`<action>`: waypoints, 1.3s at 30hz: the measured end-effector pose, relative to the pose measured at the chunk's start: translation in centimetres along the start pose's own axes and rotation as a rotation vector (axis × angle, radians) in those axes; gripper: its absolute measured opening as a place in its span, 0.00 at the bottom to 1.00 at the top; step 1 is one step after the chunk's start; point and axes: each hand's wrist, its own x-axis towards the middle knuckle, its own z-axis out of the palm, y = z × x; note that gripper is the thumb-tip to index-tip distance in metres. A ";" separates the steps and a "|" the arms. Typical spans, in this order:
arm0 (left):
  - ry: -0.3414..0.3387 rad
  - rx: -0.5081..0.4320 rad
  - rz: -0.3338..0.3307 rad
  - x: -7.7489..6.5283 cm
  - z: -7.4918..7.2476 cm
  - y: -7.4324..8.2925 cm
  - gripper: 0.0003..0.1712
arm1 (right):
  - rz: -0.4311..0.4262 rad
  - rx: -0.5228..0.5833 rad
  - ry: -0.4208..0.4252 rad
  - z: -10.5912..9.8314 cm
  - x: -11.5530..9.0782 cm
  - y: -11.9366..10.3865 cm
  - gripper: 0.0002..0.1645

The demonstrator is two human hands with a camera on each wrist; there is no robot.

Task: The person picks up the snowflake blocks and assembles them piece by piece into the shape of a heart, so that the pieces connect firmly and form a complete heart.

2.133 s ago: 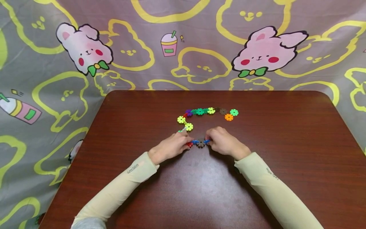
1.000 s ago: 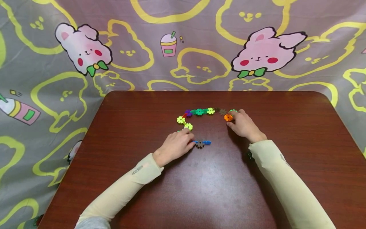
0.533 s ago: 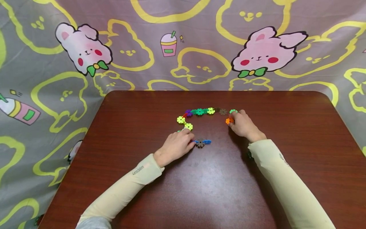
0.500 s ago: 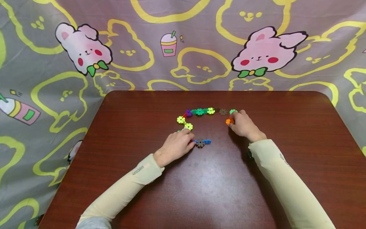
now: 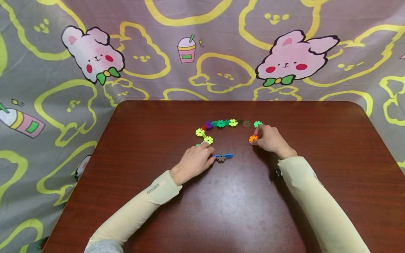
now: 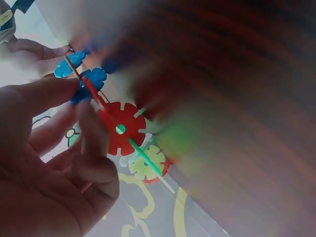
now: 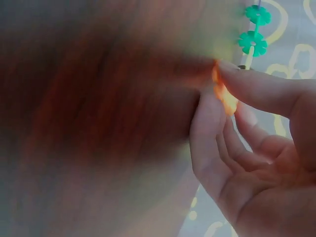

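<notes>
A chain of notched plastic snowflake discs curves over the table, with a yellow disc (image 5: 208, 140) at its bend. My left hand (image 5: 193, 161) pinches the chain near its close end, at a blue disc (image 6: 94, 79) beside a red disc (image 6: 123, 129). To the right of those fingers the chain ends in a grey disc (image 5: 221, 158) and another blue disc (image 5: 229, 156). My right hand (image 5: 272, 140) pinches an orange disc (image 5: 252, 139) between thumb and fingers, apart from the chain; the right wrist view shows the orange disc (image 7: 226, 96) edge-on.
A loose green disc (image 5: 257, 124) lies just beyond the right hand. The chain's far end has a brown disc (image 5: 246, 123). Behind the brown wooden table (image 5: 202, 218) hangs a patterned cloth (image 5: 221, 42).
My right hand has let go of the chain's blue end, reached right, taken the orange disc and drawn it nearer. My left hand stays on the chain, having shifted slightly.
</notes>
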 end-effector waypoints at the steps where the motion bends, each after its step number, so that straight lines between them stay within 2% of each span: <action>1: 0.000 0.002 -0.002 0.0 0.0 0.0 0.08 | 0.002 0.044 -0.010 0.1 -0.1 0.0 0.14; 4: 0.000 0.003 -0.009 0.0 0.0 0.0 0.08 | 0.019 0.209 -0.060 0.3 -0.3 -0.2 0.11; 7: 0.003 0.004 -0.008 0.0 0.1 0.0 0.08 | 0.022 0.334 -0.125 0.7 -0.8 -0.5 0.12; 13: 0.046 -0.003 0.023 0.1 0.1 0.0 0.05 | 0.027 0.469 -0.247 1.5 -1.7 -1.5 0.13; 19: 0.073 0.028 0.063 0.3 0.1 -0.1 0.07 | 0.052 0.510 -0.306 2.4 -2.1 -2.3 0.11; 30: -0.008 0.014 0.062 0.4 0.3 0.2 0.19 | 0.054 0.543 -0.345 3.2 -2.1 -2.5 0.12; 35: -0.040 0.009 0.067 0.4 0.6 0.3 0.19 | 0.037 0.520 -0.371 3.3 -2.1 -2.7 0.14; 39: -0.036 0.009 0.077 0.4 0.7 0.4 0.18 | 0.018 0.506 -0.373 3.3 -2.0 -2.8 0.13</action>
